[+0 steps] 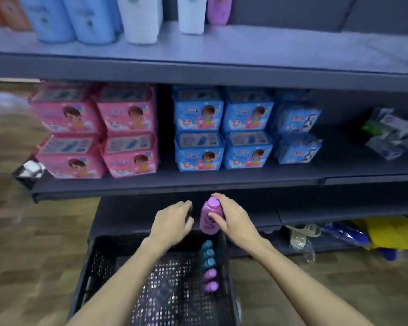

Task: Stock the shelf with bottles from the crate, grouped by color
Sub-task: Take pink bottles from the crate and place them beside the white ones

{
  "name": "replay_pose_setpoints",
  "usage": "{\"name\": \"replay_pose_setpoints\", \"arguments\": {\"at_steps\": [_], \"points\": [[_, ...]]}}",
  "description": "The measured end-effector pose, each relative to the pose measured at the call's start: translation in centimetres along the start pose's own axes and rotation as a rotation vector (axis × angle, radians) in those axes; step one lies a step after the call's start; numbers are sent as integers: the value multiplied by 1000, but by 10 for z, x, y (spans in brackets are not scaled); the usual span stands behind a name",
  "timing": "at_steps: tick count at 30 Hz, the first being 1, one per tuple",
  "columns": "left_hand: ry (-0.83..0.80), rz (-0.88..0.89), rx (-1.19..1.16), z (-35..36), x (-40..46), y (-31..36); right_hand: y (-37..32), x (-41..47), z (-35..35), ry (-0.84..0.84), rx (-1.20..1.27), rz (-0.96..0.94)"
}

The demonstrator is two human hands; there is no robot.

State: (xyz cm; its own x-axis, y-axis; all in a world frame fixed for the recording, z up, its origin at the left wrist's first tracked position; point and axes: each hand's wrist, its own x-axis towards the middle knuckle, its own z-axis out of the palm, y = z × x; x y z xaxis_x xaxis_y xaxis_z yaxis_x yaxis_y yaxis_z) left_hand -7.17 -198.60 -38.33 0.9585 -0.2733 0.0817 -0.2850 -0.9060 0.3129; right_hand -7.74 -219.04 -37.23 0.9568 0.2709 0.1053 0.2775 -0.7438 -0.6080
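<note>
Pink packs [97,130] sit stacked at centre left, blue packs [224,128] beside them, clear bags [391,135] far right, yellow cloths [391,234] lower right.

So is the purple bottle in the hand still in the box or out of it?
Out. The right hand grips the purple bottle upright above the black crate, where five other bottles still stand in a row.

At lower centre of the frame, the right hand [231,217] grips a purple bottle [209,216] upright above the far rim of the black crate [99,262]. The left hand [174,221] is just beside the bottle, fingers loosely curled, holding nothing. Teal bottles [208,255] and purple bottles [209,280] line the crate's right wall. The top shelf [245,48] carries blue bottles [68,20], white bottles [143,20] and one purple shelf bottle [218,9].
</note>
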Motion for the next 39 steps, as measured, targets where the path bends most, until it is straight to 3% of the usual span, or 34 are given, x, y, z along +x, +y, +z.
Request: {"name": "replay_pose_setpoints", "arguments": {"at_steps": [17, 26, 32, 39], "points": [[556, 404, 200, -206, 85, 53, -132, 78, -212, 226, -131, -329], [712, 508, 216, -304, 116, 82, -194, 114, -319, 285, -122, -453], [668, 425, 266, -348, 144, 102, -211, 140, -365, 306, -95, -437], [533, 284, 356, -342, 164, 117, -187, 168, -354, 255, 6, -298]]}}
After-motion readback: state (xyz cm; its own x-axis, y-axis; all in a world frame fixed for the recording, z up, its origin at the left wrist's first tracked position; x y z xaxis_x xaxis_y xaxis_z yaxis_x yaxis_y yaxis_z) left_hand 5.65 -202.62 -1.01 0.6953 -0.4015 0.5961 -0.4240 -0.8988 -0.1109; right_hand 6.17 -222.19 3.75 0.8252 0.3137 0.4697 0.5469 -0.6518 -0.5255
